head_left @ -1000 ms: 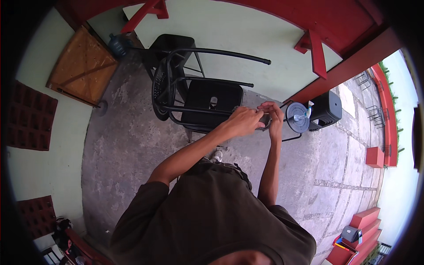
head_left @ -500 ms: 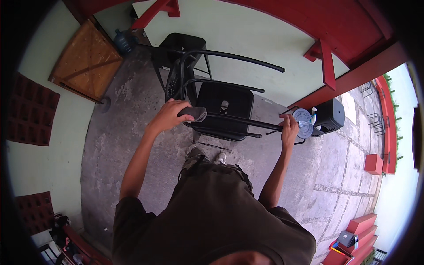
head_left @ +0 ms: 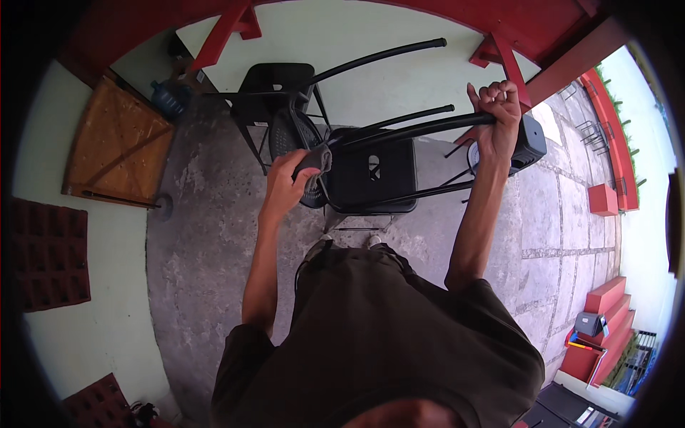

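A black metal chair (head_left: pixel 407 128) is tipped on its side in front of me, its tubular legs pointing right and its round, perforated seat facing left. My left hand (head_left: pixel 287 184) is closed around a grey cloth (head_left: pixel 319 162), pressed against the tubing near the seat. My right hand (head_left: pixel 498 118) is closed round the far end of one leg, with the arm stretched out and raised. Under the tipped chair is a black square-topped stool (head_left: pixel 346 175) with a cut-out in its seat; it seems to bear the chair, though the contact is partly hidden.
Another black stool (head_left: pixel 275 82) stands behind, by the pale wall. At right is a further black stool (head_left: pixel 529 143), partly behind my right arm. A wooden panel (head_left: pixel 118 146) and a blue water jug (head_left: pixel 169 98) are at left. Red brackets (head_left: pixel 503 60) jut overhead.
The chair has turned, its legs now angling up and right. My right hand has moved up and away with the leg; my left hand has stayed near the seat with the cloth.
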{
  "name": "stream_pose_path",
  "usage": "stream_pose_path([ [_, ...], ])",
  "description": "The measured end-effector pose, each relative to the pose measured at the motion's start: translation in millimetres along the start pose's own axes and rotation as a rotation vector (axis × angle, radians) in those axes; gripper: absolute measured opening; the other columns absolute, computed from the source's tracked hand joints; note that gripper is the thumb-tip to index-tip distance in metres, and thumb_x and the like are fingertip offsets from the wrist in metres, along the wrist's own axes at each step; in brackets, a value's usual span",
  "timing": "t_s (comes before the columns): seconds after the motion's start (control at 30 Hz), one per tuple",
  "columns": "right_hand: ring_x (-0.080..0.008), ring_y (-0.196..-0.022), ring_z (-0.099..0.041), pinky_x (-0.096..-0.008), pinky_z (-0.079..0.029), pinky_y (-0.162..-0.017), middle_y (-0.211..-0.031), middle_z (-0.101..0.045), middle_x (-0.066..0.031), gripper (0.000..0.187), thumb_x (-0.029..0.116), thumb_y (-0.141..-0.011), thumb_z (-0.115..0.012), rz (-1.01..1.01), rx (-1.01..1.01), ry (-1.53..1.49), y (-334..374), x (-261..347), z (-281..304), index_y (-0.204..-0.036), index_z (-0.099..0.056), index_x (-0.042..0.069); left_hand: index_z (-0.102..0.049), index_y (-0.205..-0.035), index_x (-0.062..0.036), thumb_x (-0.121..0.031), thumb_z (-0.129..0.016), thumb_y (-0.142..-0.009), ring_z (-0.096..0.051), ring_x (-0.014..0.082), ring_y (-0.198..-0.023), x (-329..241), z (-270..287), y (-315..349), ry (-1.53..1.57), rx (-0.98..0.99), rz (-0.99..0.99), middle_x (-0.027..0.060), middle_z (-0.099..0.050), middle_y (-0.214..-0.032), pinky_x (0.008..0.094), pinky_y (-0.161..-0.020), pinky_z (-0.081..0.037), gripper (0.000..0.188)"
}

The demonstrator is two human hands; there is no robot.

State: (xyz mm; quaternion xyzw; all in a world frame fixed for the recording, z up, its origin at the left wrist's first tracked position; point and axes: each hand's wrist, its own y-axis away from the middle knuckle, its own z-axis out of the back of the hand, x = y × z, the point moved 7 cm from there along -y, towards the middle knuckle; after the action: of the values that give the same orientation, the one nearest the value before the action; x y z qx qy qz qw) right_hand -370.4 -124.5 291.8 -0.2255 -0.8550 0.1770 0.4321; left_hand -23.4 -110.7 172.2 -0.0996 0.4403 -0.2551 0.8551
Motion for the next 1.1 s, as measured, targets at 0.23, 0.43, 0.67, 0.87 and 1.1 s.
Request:
stream_pose_path([
  [0.23,-0.0130,-0.055,-0.051,-0.0467,-0.058,-0.080,-0.063,-0.048,-0.0033,0.033,-0.019,-0.077,-0.039,0.260,0.413,0.366,-26.5,-1.7,-144.4,-0.101,-0.053,-0.002,-0.056,-0.108,0.0042,-0.010,-0.062,-0.086,-0.056,0.0134,-0.078,63.8,-47.7,24.0,0.470,-0.036,0.149,0.0072,-0.064,-0.086,0.0275,-0.075,-0.046,0.027],
  [0.43,-0.0093,-0.047,-0.050,-0.0344,-0.058,-0.069,-0.054,-0.049,-0.0023,0.039,-0.017,-0.066,-0.034,-0.007,0.406,0.489,-8.1,-61.9,-168.9,-0.096,-0.055,-0.003,-0.059,-0.104,0.0027,-0.009,-0.062,-0.086,-0.062,0.0211,-0.077,96.3,-117.9,37.4,0.520,-0.050,0.153,0.0127,-0.066,-0.085,0.0317,-0.072,-0.048,0.021],
  [0.67,-0.0093,-0.045,-0.048,-0.0303,-0.058,-0.064,-0.049,-0.049,-0.0044,0.035,-0.015,-0.057,-0.034,-0.007,0.522,0.520,14.4,-105.5,-185.0,-0.084,-0.056,-0.007,-0.062,-0.101,0.0017,-0.014,-0.060,-0.089,-0.064,0.0254,-0.075,113.2,-124.9,49.8,0.462,-0.064,0.120,0.0151,-0.068,-0.084,0.0340,-0.073,-0.048,0.020],
  [0.87,-0.0134,-0.044,-0.051,-0.0267,-0.050,-0.056,-0.049,-0.051,-0.0060,0.034,-0.011,-0.057,-0.034,0.062,0.592,0.672,43.2,-160.4,-215.6,-0.079,-0.059,-0.003,-0.063,-0.102,0.0016,-0.016,-0.057,-0.092,-0.065,0.0257,-0.081,166.3,-104.3,88.4,0.180,-0.013,0.305,0.0128,-0.070,-0.093,0.0374,-0.074,-0.048,0.021],
  [1.1,-0.0188,-0.048,-0.055,-0.0281,-0.045,-0.051,-0.053,-0.054,-0.0072,0.035,-0.011,-0.061,-0.035,0.181,0.434,0.808,52.4,-160.9,-214.7,-0.081,-0.060,0.000,-0.050,-0.128,-0.0032,-0.038,-0.057,-0.093,-0.055,0.0258,-0.117,125.6,-115.8,146.0,1.824,0.225,1.011,0.0138,-0.059,-0.122,0.0408,-0.104,-0.040,0.050],
])
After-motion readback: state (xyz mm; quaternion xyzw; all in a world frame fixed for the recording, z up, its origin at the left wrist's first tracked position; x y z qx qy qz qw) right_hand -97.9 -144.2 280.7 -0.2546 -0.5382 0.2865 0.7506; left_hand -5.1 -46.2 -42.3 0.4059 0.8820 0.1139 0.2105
